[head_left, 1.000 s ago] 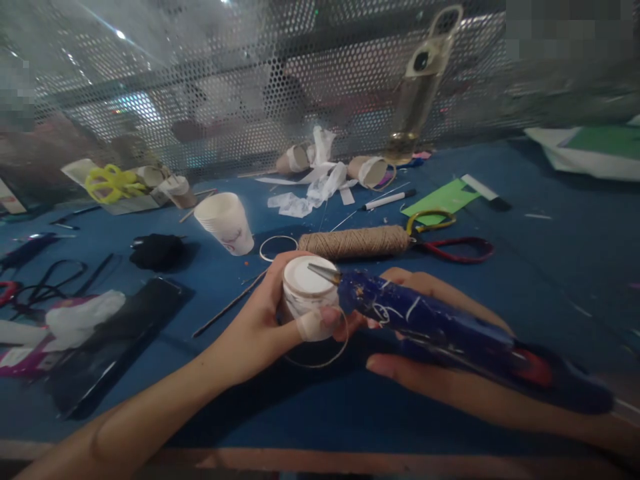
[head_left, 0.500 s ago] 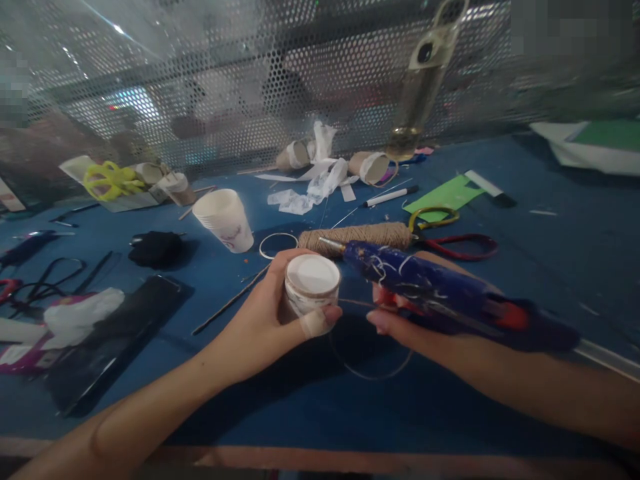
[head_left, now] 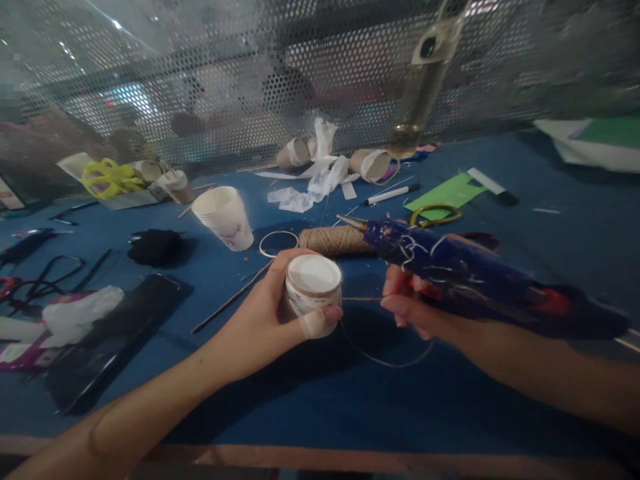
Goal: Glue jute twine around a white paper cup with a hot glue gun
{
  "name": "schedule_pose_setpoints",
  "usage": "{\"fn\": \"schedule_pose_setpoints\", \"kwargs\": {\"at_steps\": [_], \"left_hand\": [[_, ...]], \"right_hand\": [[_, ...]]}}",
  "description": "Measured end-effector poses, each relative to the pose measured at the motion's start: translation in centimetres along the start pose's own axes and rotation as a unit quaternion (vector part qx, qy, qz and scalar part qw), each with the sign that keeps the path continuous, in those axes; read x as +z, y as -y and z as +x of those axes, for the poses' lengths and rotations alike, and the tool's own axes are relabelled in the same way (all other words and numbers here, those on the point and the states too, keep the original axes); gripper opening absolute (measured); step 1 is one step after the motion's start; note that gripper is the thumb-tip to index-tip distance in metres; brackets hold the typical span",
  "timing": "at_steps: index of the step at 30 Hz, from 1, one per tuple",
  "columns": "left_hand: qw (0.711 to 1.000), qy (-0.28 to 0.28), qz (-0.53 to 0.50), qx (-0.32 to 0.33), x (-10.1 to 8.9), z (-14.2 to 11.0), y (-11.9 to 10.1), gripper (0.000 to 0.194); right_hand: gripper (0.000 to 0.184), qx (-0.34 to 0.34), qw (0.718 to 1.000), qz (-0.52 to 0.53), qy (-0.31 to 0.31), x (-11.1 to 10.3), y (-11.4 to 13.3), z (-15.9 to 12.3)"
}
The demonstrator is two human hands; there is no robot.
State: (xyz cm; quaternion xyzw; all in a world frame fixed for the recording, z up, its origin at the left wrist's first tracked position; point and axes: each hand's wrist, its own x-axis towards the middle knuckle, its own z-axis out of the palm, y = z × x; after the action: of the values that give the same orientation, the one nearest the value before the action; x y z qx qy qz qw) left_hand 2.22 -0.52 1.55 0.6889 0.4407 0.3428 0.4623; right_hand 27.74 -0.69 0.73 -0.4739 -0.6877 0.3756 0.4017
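My left hand [head_left: 273, 310] is wrapped round a small upturned paper cup [head_left: 313, 289] with a white round bottom facing up; the thumb has a plaster on it. My right hand [head_left: 415, 307] grips a blue glue gun [head_left: 465, 270], nozzle pointing up-left and away from the cup, while its fingertips pinch a thin strand of twine [head_left: 363, 299] that runs to the cup and loops down over the table. A spool of twine [head_left: 334, 240] lies just behind the cup.
On the blue table [head_left: 525, 373] lie a white paper cup [head_left: 223, 217], a wire ring [head_left: 278, 243], red-handled pliers [head_left: 440, 217], a pen [head_left: 393, 194], green paper [head_left: 447, 193], yellow scissors [head_left: 107, 178], a dark phone [head_left: 110, 340], and cardboard rolls [head_left: 373, 165] by the perforated metal screen [head_left: 250, 80].
The glue gun's nozzle has lifted off the cup's bottom and swung up and to the right. My right fingers have taken the twine strand and drawn it taut from the cup.
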Motion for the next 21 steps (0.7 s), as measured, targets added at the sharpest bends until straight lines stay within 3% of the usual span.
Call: {"fn": "schedule_pose_setpoints", "kwargs": {"at_steps": [4, 8, 12, 21], "left_hand": [[1.0, 0.008, -0.02, -0.019, 0.0, -0.1, -0.2, 0.056], [0.999, 0.015, -0.042, -0.024, 0.0, -0.1, -0.2, 0.054], [0.999, 0.013, -0.037, -0.026, -0.1, -0.1, -0.1, 0.055], [0.991, 0.059, -0.103, -0.062, -0.3, -0.3, 0.0, 0.049]], "right_hand": [[0.029, -0.009, 0.999, 0.037, -0.019, 0.0, -0.6, 0.1], [0.025, -0.04, 0.999, 0.007, -0.016, -0.4, -1.0, 0.2], [0.023, -0.021, 1.0, -0.008, -0.016, -0.6, -0.7, 0.3], [0.021, -0.017, 0.999, 0.017, 0.048, -0.7, 1.0, 0.7]]}}
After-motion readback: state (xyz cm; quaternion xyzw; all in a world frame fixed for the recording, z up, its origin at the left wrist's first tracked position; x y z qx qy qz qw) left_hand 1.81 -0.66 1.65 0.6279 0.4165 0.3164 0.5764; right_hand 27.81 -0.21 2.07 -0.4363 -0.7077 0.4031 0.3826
